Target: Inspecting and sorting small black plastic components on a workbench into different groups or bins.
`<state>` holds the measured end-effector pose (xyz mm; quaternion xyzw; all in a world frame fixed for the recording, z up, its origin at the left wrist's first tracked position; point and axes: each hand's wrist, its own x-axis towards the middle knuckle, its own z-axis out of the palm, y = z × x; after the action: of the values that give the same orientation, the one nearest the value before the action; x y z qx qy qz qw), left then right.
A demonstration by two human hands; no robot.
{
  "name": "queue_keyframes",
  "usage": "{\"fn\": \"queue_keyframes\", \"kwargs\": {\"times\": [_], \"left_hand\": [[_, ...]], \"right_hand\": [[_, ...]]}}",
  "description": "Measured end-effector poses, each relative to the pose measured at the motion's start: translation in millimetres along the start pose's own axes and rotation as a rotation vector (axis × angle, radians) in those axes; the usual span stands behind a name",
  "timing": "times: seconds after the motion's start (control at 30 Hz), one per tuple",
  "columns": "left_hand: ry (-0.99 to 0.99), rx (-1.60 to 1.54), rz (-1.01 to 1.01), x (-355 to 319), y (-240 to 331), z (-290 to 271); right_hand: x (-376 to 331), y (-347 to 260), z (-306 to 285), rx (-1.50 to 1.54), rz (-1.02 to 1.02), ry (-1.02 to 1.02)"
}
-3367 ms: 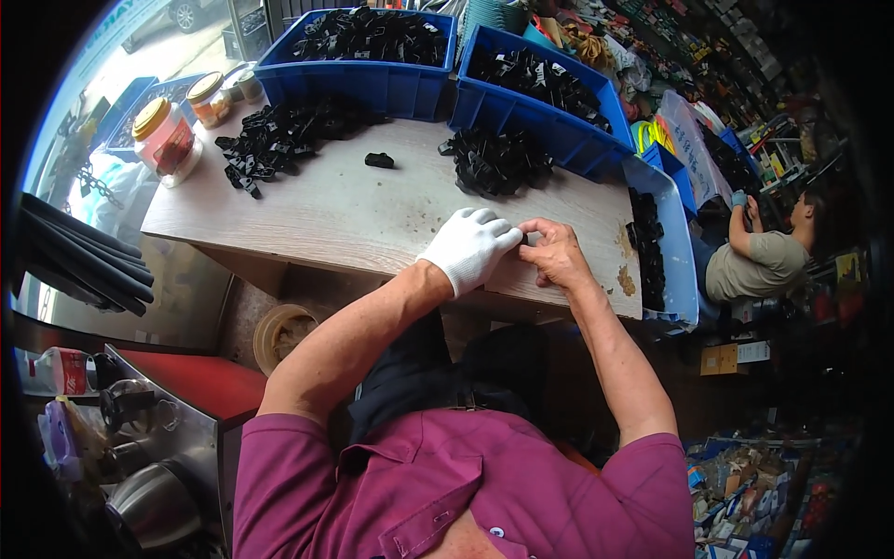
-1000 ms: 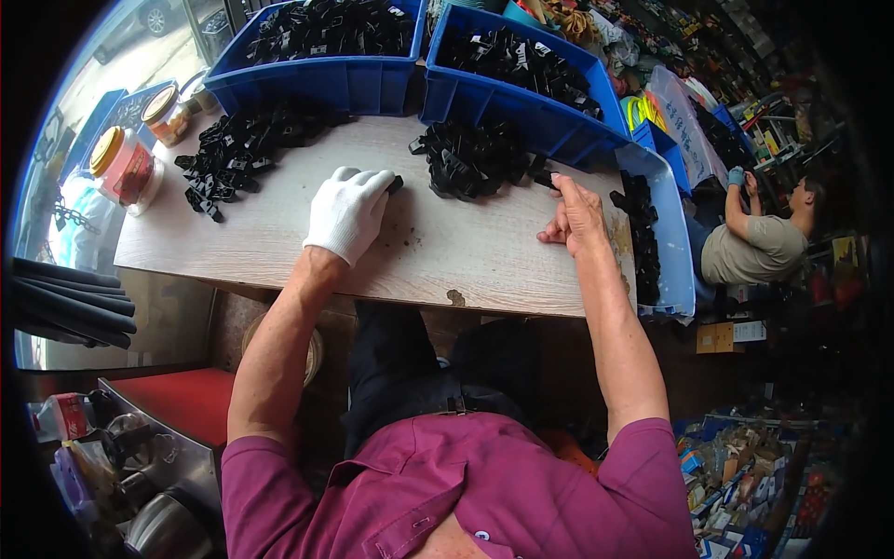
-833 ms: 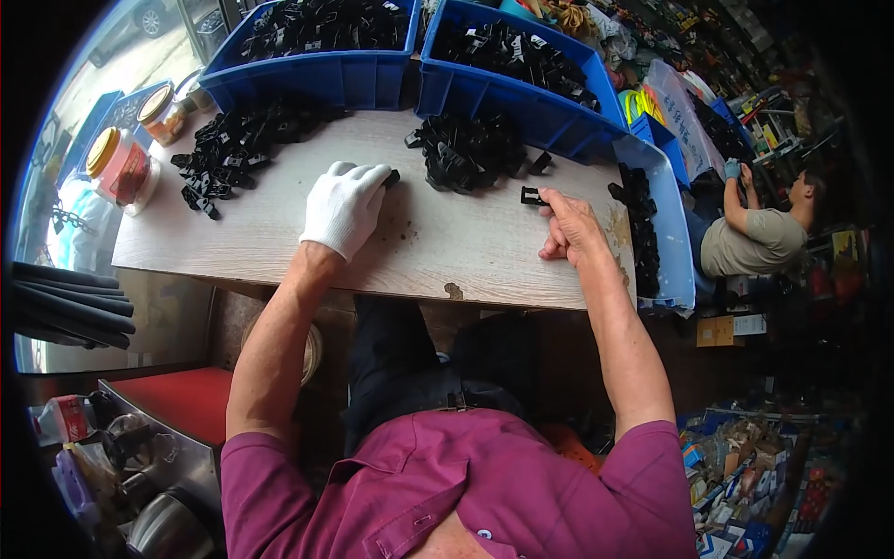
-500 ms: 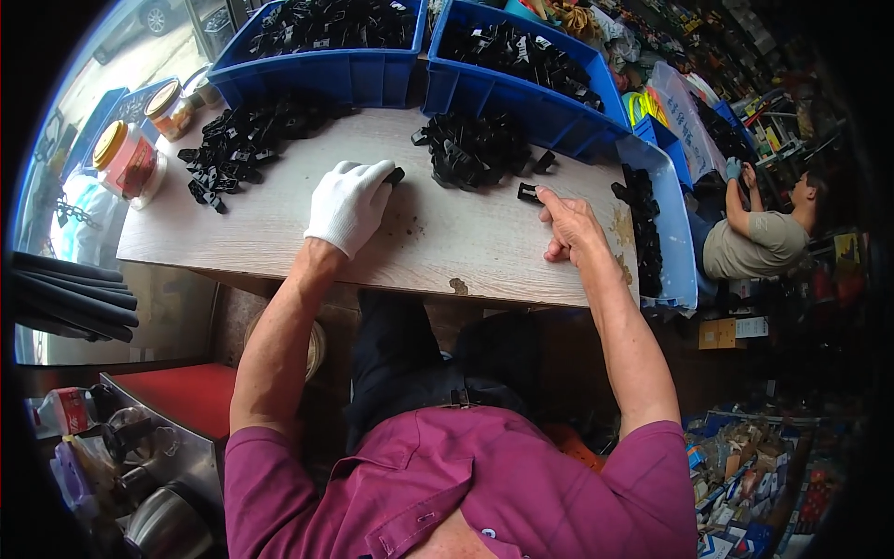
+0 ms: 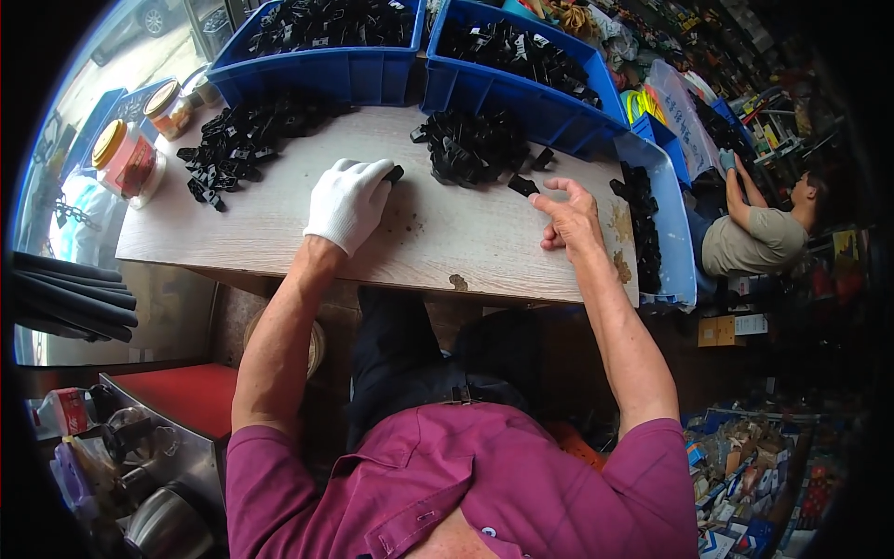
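My left hand (image 5: 346, 207), in a white knit glove, is closed on a small black plastic clip (image 5: 395, 174), which sticks out past the fingertips; the glove hides the rest. My bare right hand (image 5: 570, 220) has its thumb tip against another black plastic clip (image 5: 523, 185). Its index finger is lifted off to the side and the other fingers curl below; the grip's underside is hidden. Just beyond this hand, one loose clip (image 5: 543, 159) lies beside a heap of black clips (image 5: 470, 149). A second heap (image 5: 233, 149) spreads across the table's left.
Two blue bins (image 5: 321, 79) (image 5: 521, 110) full of black parts border the far side of the pale wooden table (image 5: 438, 247). A lighter blue tub (image 5: 684, 252) adjoins its right edge. Lidded jars (image 5: 126, 158) stand at left. Another person (image 5: 759, 238) works at the far right.
The clip at my right hand has turned, its pale-marked face no longer showing, and shifted slightly left. My right index finger has lifted away from it. My left hand has hardly moved.
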<state>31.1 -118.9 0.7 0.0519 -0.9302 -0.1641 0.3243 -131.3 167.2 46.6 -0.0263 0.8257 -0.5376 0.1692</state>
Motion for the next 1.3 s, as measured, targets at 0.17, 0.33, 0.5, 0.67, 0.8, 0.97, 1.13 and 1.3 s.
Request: {"fn": "queue_keyframes", "kwargs": {"times": [0.17,0.33,0.5,0.67,0.8,0.97,1.13,1.3], "left_hand": [[0.015,-0.021,0.011,0.5,-1.5,1.4],[0.022,-0.013,0.006,0.2,-1.7,2.1],[0.033,-0.065,-0.005,-1.6,-0.9,-0.6],[0.049,-0.207,-0.024,-6.0,12.2,-3.2],[0.058,-0.325,0.032,-4.6,51.3,3.5],[0.018,-0.349,0.108,2.5,80.7,26.0],[-0.093,-0.235,0.201,15.3,87.8,50.6],[-0.211,-0.235,0.310,27.8,98.3,61.8]], "right_hand": [[7.5,-5.1,8.4,-0.115,-0.035,-0.046],[7.9,-5.8,6.6,-0.191,0.014,-0.093],[-5.4,-7.6,0.8,-0.168,0.085,-0.215],[-17.9,-4.3,4.5,-0.088,0.045,-0.183],[-20.1,-4.0,7.9,-0.108,0.034,-0.234],[-22.9,-4.1,12.6,-0.157,0.004,-0.252],[-20.6,5.5,14.9,-0.164,-0.081,-0.299],[-19.8,8.8,11.3,-0.161,-0.107,-0.284]]}}
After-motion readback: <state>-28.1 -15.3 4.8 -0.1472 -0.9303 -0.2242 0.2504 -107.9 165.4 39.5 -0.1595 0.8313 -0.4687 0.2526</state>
